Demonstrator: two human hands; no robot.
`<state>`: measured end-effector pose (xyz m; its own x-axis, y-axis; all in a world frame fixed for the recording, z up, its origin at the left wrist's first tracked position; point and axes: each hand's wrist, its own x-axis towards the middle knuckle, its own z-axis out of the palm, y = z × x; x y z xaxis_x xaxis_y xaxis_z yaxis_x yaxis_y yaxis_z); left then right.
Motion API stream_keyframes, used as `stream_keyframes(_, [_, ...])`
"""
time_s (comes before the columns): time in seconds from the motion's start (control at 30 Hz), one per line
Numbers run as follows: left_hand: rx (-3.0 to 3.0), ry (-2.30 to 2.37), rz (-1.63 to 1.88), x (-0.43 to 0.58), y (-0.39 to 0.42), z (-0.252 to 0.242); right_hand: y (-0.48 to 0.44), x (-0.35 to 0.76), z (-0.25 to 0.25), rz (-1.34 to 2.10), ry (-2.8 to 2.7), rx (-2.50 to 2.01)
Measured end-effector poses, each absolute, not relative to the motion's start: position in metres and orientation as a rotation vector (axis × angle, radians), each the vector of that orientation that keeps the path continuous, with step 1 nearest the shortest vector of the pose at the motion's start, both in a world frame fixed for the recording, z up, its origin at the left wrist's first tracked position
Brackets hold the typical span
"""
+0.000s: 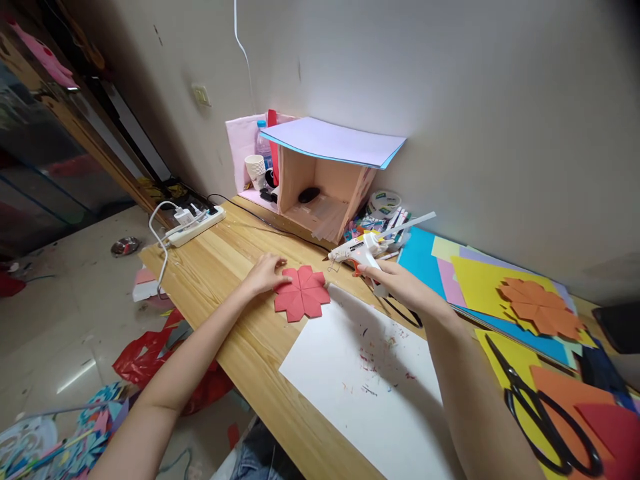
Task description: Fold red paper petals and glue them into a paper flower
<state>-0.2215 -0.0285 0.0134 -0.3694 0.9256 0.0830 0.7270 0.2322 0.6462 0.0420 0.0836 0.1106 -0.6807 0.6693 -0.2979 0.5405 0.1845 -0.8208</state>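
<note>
At the upper left edge of a red folded-paper flower (301, 293), my left hand (269, 273) curls with its fingertips on a petal. The flower lies flat on the wooden desk, one side beside a white sheet (370, 380) that has smears of colour on it. My right hand (395, 280) grips a white hot glue gun (357, 249) with an orange trigger, held above the desk. Its nozzle points left, up and to the right of the flower. A long pale glue stick (410, 223) pokes out of the gun's back end.
Black-handled scissors (537, 407) and an orange paper flower (540, 303) lie on coloured paper at right. A cardboard box (320, 190) roofed with purple paper (335, 141) stands against the wall. A power strip (195, 227) with cables sits at the desk's left end.
</note>
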Motion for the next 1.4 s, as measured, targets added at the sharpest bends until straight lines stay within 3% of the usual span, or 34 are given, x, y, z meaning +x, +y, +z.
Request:
stream_keyframes(0.3, [1.328, 1.834, 0.682, -0.238, -0.015, 0.007, 0.09, 0.043, 0.106, 1.534, -2.293, -1.116])
stream_keyframes(0.67, [0.884, 1.352, 1.102, -0.224, -0.017, 0.022, 0.094, 0.043, 0.114, 1.593, -2.16, -1.033])
stream_keyframes(0.9, [0.619, 1.367, 1.393, -0.222, -0.012, 0.006, 0.098, 0.026, 0.086, 1.934, -2.001, -0.976])
stream_keyframes(1.07, [0.689, 1.363, 1.403, -0.212, -0.015, 0.012, 0.095, 0.017, 0.074, 2.098, -1.945, -0.95])
stream_keyframes(1.4, [0.56, 1.301, 1.371, -0.208, -0.018, 0.021, 0.092, 0.009, 0.065, 2.066, -1.909, -0.962])
